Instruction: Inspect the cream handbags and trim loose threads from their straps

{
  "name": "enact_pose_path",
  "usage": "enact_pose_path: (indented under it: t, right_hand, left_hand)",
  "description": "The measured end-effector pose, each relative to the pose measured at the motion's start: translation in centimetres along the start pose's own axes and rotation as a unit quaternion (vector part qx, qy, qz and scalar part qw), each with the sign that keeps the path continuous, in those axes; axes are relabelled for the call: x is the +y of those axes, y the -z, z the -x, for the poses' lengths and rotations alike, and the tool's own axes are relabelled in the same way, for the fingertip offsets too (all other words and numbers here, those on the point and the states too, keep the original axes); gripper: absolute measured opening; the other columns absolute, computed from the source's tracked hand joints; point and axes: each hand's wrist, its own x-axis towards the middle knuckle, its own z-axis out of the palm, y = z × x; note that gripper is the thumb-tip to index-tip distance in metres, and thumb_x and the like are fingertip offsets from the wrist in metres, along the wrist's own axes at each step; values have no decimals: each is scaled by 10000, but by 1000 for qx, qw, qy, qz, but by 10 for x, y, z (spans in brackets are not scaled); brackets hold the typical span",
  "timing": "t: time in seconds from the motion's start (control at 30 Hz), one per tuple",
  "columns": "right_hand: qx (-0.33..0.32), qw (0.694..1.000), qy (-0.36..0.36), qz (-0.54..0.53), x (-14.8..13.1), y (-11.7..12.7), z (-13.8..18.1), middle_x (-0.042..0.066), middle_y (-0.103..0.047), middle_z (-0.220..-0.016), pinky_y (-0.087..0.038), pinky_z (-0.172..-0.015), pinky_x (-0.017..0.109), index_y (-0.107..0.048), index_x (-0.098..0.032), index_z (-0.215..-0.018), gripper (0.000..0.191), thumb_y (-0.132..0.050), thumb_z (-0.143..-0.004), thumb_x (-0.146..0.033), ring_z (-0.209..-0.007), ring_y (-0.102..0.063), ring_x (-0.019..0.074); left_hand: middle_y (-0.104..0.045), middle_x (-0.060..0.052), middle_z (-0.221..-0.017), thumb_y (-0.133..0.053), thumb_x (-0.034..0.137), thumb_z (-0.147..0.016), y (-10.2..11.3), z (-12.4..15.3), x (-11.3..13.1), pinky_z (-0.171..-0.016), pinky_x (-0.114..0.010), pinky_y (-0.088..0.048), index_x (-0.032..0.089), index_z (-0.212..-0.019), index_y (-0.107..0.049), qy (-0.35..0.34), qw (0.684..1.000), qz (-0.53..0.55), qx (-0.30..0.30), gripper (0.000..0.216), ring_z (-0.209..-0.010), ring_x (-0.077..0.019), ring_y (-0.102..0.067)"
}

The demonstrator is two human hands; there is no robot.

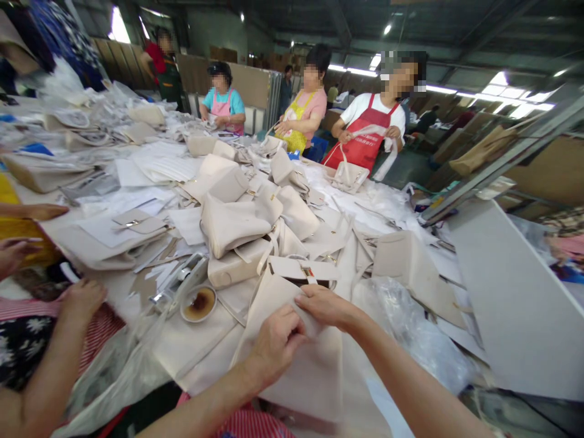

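Observation:
My left hand (pixel 274 347) and my right hand (pixel 326 307) both grip the upper edge of a pale cream fabric bag (pixel 301 371) that lies flat in front of me on the table. The fingers of both hands are curled and pinched on the cloth. Just beyond them sits a cream handbag with a metal clasp (pixel 301 269), and behind it a heap of several finished cream handbags (pixel 237 222).
A small dish of brown liquid (pixel 199 303) stands left of my hands, next to a metal tool (pixel 176 283). A co-worker's arm (pixel 50 371) reaches in at the lower left. Several aproned people stand at the far side. A white board (pixel 515 298) leans at the right, clear plastic (pixel 410 322) beside it.

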Motion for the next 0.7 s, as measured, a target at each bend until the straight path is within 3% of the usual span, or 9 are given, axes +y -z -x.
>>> enact_pose_path:
  t: [0.3,0.47,0.6,0.7]
  right_hand:
    - [2,999,-22,35,3,-4,-2,90,-655,-876,-407,-728,314,-426,-233,-631,283,-499,-898,-289,-865,-603,244]
    - [1,999,-23,29,2,-5,-2,95,-657,-881,-406,-715,320,-440,-229,-638,271,-488,-897,-289,-852,-601,241]
    - [-3,1000,-21,10,3,-4,-1,81,-653,-849,-395,-656,303,-462,-223,-645,254,-484,-891,-282,-801,-585,217]
    - [-9,1000,-25,-4,6,-3,-1,84,-651,-849,-395,-630,300,-496,-215,-672,226,-476,-887,-283,-782,-582,213]
  left_hand:
    - [-542,17,-693,-550,10,-701,3,-5,-1,-650,-247,-399,195,-633,-465,13,997,-70,-33,214,-690,-148,-535]
    - [-614,-30,-833,-528,31,-797,0,-2,-6,-754,-310,-445,189,-740,-544,-33,986,-152,-65,168,-833,-202,-582]
    - [-612,-58,-866,-479,84,-883,-3,10,-20,-803,-368,-453,192,-781,-566,-73,970,-216,-88,173,-860,-230,-559]
    - [-614,-51,-815,-467,91,-896,7,29,-32,-761,-336,-458,197,-755,-555,-91,960,-238,-115,197,-795,-212,-565]
